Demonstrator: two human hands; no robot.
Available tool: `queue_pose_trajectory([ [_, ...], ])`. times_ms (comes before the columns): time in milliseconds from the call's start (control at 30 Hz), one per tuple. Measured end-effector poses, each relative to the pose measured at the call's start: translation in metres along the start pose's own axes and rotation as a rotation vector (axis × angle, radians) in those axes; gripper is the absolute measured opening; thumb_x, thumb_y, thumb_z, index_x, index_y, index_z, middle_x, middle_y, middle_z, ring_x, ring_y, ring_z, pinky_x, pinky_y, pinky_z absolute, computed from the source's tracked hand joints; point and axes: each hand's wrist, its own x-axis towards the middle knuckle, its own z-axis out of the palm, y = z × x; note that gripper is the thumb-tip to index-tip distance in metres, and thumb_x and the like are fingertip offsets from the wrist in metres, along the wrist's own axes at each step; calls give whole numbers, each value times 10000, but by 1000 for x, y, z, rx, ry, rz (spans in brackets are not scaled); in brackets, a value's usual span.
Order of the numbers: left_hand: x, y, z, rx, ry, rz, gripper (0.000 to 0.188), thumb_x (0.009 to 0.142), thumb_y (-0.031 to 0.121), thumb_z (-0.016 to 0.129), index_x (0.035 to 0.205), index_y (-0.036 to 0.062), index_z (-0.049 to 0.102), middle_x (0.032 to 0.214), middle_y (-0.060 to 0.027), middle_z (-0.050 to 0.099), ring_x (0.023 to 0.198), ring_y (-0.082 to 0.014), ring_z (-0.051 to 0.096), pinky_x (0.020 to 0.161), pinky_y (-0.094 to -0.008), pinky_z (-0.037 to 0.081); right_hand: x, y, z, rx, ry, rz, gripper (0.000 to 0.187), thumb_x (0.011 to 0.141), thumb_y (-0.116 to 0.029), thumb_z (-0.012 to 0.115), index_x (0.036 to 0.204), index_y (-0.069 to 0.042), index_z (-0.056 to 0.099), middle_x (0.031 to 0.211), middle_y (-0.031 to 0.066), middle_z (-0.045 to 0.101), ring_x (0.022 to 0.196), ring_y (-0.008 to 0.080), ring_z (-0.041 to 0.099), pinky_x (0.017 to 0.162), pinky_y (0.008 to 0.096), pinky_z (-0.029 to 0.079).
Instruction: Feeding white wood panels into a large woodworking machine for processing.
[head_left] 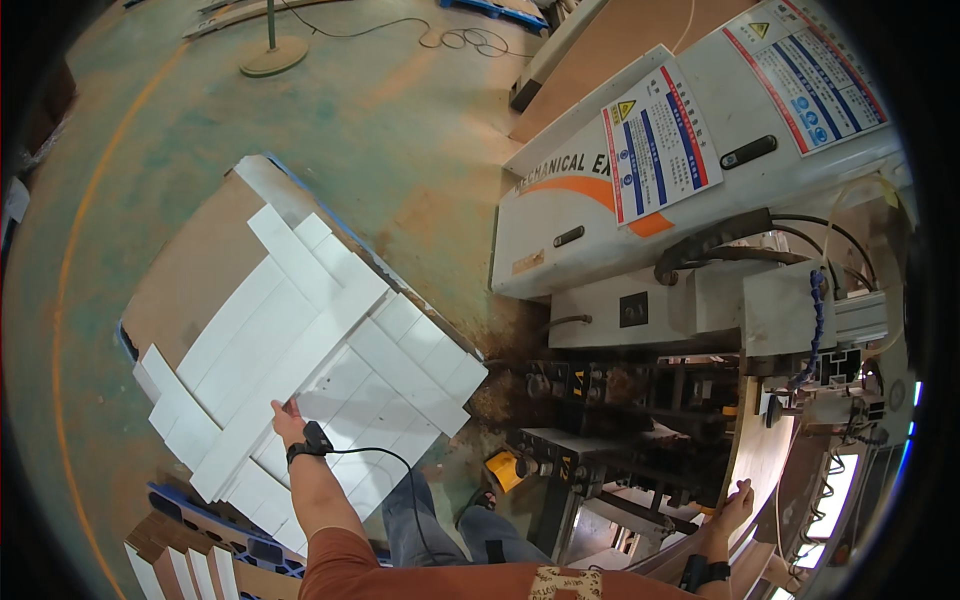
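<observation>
My left hand (pixel 287 418) reaches over a stack of white boards (pixel 390 400) and is closed at the edge of a long white plank (pixel 300 385) lying diagonally across the others. My right hand (pixel 735 508) is far to the right, fingers curled, beside the pale strip of the machine's bed (pixel 762 455). Whatever those fingers may hold is hidden. Both wrists wear dark bands, and a black cable runs from the left one.
A large grey-white machine (pixel 590 225) with warning placards fills the right side. Its dark rollers and yellow part (pixel 505 470) stand near my legs. A blue pallet (pixel 210 520) and white-edged boards (pixel 190 572) lie at lower left. A round stand base (pixel 273 57) is farther off.
</observation>
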Motion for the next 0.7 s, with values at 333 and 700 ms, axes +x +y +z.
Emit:
queue_pose_trajectory([
  [333, -2, 14, 10, 171, -27, -11, 417, 851, 235, 403, 956, -168, 377, 912, -239, 490, 820, -309, 545, 674, -294, 535, 0, 0, 4, 79, 30, 59, 278, 829, -274, 487, 740, -16, 540, 458, -47, 291, 399, 25, 256, 375, 189, 176],
  [700, 82, 55, -56, 892, -481, 441, 497, 720, 283, 634, 961, -117, 463, 908, -223, 533, 814, -286, 521, 716, -354, 446, 2, 3, 5, 254, 35, 249, 205, 805, -230, 490, 756, -43, 557, 488, -42, 339, 390, 36, 310, 341, 172, 245],
])
